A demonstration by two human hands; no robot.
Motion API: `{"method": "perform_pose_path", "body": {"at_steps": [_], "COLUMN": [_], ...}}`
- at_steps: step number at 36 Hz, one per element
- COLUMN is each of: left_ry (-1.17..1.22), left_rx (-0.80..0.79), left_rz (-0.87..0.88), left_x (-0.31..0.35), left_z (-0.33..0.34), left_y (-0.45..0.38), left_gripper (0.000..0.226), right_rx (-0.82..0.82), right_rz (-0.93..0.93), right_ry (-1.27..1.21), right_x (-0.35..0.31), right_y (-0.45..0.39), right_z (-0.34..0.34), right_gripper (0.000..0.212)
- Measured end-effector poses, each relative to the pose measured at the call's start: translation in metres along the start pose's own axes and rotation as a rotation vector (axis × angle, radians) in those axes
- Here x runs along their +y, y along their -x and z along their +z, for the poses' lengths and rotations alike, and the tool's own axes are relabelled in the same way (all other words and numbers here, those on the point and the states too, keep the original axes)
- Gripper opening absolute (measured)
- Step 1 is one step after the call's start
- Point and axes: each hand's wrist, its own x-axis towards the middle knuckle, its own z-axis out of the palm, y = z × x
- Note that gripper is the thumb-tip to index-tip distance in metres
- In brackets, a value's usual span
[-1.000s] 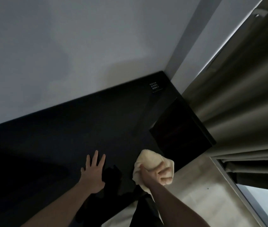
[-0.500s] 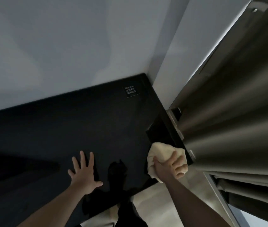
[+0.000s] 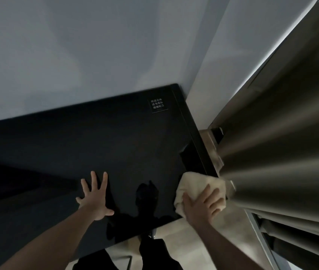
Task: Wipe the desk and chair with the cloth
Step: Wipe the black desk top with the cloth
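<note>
Two bare hands are down on the black desk (image 3: 115, 137), well apart from each other. The left hand (image 3: 94, 199) lies flat on the glossy top with its fingers straight and spread, thumb pointing out to the side, gripping nothing. The right hand (image 3: 203, 204) is over at the desk's right end, close to the near corner, with its fingers draped over and partly curled round a bunched cream cloth (image 3: 195, 185); the cloth sits right on the desk's edge, with some of it poking out beyond the fingertips toward the far side and some bulging at the thumb side. Whether the cloth hangs past the edge I cannot tell, since that part is blurred. Both forearms reach in from the bottom of the view. The shiny desktop throws back a dark reflection of the person between the two hands. Near the far right corner of the desk a small dark label (image 3: 157, 105) with pale printed characters lies flat on the surface. A pale wall (image 3: 96, 45) rises behind the desk, and heavy grey-brown curtains (image 3: 283, 133) hang in folds just beside the desk's right end, very close to the cloth. Light flooring (image 3: 186, 242) shows below the near edge, along with the person's dark clothing, and no chair is plainly made out
</note>
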Motion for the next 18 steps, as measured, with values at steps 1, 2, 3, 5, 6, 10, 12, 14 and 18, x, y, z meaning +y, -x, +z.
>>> {"method": "perform_pose_path", "body": {"at_steps": [1,2,3,5,6,10,12,14,18], "left_ry": [-0.001,-0.005,-0.010,-0.012,-0.010,-0.004,0.008,0.016,0.020], "left_rx": [-0.004,-0.006,-0.007,-0.008,-0.008,-0.003,-0.007,0.000,0.009], "left_rz": [-0.002,-0.003,-0.004,-0.006,-0.005,0.001,0.004,0.007,0.008], "left_x": [0.000,0.001,0.002,0.002,0.002,0.000,0.000,-0.001,-0.002], "left_z": [-0.001,-0.001,-0.001,-0.002,-0.002,-0.002,-0.001,0.000,0.000], "left_y": [0.001,0.001,0.002,0.003,0.002,0.001,0.001,0.001,0.000], "left_gripper": [0.145,0.145,0.145,0.146,0.146,0.146,0.146,0.146,0.146], "right_rx": [-0.036,-0.060,-0.069,-0.072,-0.068,-0.071,-0.035,-0.036,-0.011], "right_rz": [-0.011,-0.038,-0.070,-0.108,-0.119,-0.153,-0.189,-0.196,-0.192], "right_ry": [0.009,0.018,0.016,0.006,0.020,0.136,0.173,0.199,0.218], "right_x": [-0.002,-0.003,-0.005,-0.004,-0.003,-0.001,0.001,0.003,0.002], "right_y": [0.012,0.024,0.035,0.047,0.048,0.031,0.017,0.000,-0.030], "right_z": [0.008,0.017,0.026,0.042,0.044,0.023,0.007,-0.005,-0.025], "right_gripper": [0.104,0.104,0.104,0.106,0.107,0.110,0.106,0.103,0.099]}}
